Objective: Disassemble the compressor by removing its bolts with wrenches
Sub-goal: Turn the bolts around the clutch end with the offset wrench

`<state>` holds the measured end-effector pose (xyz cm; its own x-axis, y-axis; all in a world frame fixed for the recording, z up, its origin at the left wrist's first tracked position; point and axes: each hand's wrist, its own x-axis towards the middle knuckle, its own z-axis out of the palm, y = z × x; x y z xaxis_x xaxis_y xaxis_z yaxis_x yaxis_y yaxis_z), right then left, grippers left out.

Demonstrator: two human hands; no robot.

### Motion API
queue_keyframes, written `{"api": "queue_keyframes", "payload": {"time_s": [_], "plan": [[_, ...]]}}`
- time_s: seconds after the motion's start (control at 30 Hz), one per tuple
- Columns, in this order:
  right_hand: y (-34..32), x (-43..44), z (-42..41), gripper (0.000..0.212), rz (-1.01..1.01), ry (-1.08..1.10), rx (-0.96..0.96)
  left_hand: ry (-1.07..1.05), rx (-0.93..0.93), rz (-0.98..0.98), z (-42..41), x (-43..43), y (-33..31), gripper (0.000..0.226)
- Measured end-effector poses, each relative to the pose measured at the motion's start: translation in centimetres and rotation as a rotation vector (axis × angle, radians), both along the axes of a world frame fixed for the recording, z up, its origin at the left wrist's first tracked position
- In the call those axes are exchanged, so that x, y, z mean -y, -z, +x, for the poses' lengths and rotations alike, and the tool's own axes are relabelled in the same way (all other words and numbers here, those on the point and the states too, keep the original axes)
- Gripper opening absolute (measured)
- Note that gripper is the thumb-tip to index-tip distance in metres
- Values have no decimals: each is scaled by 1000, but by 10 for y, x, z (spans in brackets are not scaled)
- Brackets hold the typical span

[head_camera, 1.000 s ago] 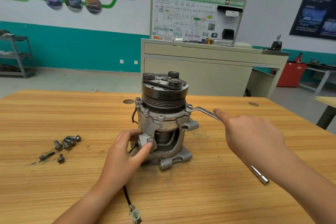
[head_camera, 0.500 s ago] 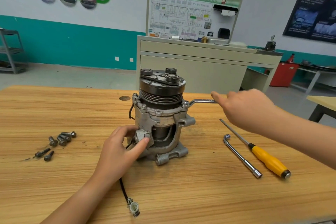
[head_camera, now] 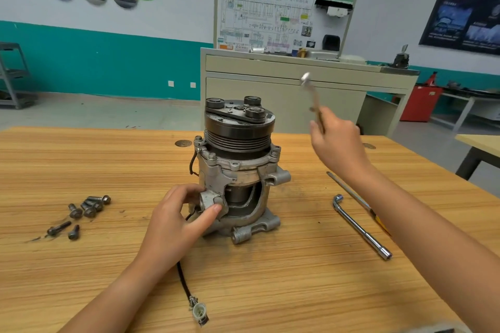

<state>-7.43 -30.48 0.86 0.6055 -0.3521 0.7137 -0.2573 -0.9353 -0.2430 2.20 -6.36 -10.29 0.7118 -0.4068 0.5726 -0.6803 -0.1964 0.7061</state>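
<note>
On the desk (head_camera: 81, 159), far left: loose bolts (head_camera: 84, 211) are lying in a small cluster, well apart from the compressor. They're sitting in the same spot as half a second ago.

Next right: the left hand (head_camera: 173, 224) is gripping a mounting lug low on the compressor's left side, with the thumb pressing across the front of the lug and the fingers curling round the back. It's holding the same grip as before, no shift.

Centre: the compressor (head_camera: 238, 170) is standing upright on the desk, pulley end up, cut-away window facing the camera. The flange bolts (head_camera: 212, 156) are sitting in the upper rim. A black cable (head_camera: 184, 281) is trailing from the housing's left side toward the near edge, ending in a pale connector (head_camera: 199, 312) lying on the desk.

Right of centre: the right hand (head_camera: 338, 143) is hanging above desk level, fingers wrapping the shank of the wrench (head_camera: 311, 92). This is the change. Half a second ago the wrench was lying level with its end on the bolt at the flange's upper right. Now it's pointing up and slightly left, off the bolt and clear of the compressor, blurring against the cabinet (head_camera: 270, 94) behind.

Further right: the L-shaped socket wrench (head_camera: 359, 227) is lying on the desk, bent end away from the camera, not moved. The screwdriver (head_camera: 346, 189) is lying just beside it. The right forearm is now crossing its yellow handle and hiding most of it, where earlier the handle was showing in full.
</note>
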Motion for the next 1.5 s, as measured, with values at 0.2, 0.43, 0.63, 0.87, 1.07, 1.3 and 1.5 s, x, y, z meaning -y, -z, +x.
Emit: {"api": "queue_keyframes", "payload": {"time_s": [0.2, 0.43, 0.63, 0.87, 1.07, 1.3, 1.5], "plan": [[-1, -29, -70, 49, -8, 81, -367, 1, -14, 0, 0, 1, 0, 27], [-3, -57, -72, 54, -158, 174, -623, 2, -35, -9, -2, 0, -1, 28], [-10, -92, -66, 64, -469, 304, -846, -8, -34, -11, -1, 0, 0, 28], [-12, -70, -63, 67, -684, 288, -846, -3, -17, -5, -1, 1, 1, 28], [-19, -25, -54, 53, -821, 218, -725, 9, -12, -11, 1, 1, 2, 28], [-6, 13, -3, 21, -846, 25, -289, 22, -16, -14, -1, 1, 1, 33], [12, 0, 35, 15, -643, -72, -55, 17, -12, -5, -1, 1, 4, 32]]}}
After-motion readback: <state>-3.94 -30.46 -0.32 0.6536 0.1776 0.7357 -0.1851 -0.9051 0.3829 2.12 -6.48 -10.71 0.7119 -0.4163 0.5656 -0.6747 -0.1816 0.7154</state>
